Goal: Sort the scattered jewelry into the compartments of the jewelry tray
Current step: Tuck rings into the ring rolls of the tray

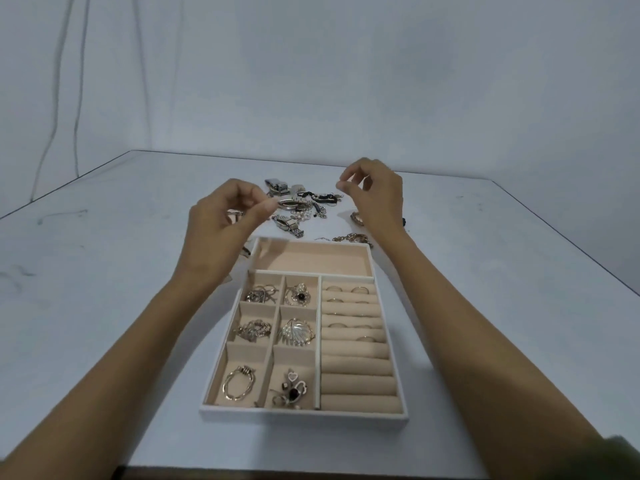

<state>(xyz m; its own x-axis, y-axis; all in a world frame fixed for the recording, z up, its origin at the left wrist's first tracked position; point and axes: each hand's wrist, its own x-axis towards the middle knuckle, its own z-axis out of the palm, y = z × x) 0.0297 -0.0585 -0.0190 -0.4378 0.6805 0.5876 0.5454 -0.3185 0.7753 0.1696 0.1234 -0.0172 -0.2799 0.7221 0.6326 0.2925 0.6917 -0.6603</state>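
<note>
The white jewelry tray [301, 415] with a beige lining lies in front of me. Its small left compartments hold earrings, brooches and a gold bangle [239, 382]. Several rings sit in the ring rolls [356, 341], and the wide far compartment [311, 259] is bare. Scattered jewelry [304, 199] is piled beyond the tray, including a metal watch [289, 225] and a gold chain [353, 238]. My left hand [221, 230] and my right hand [377, 199] hover above the tray's far end. Each pinches thumb to forefinger, but what is pinched is too fine to make out.
The grey table ends at a pale wall just behind the pile. Thin cables [74, 98] hang down the wall at the left. More small pieces lie partly hidden under my left hand and beside my right wrist [356, 218].
</note>
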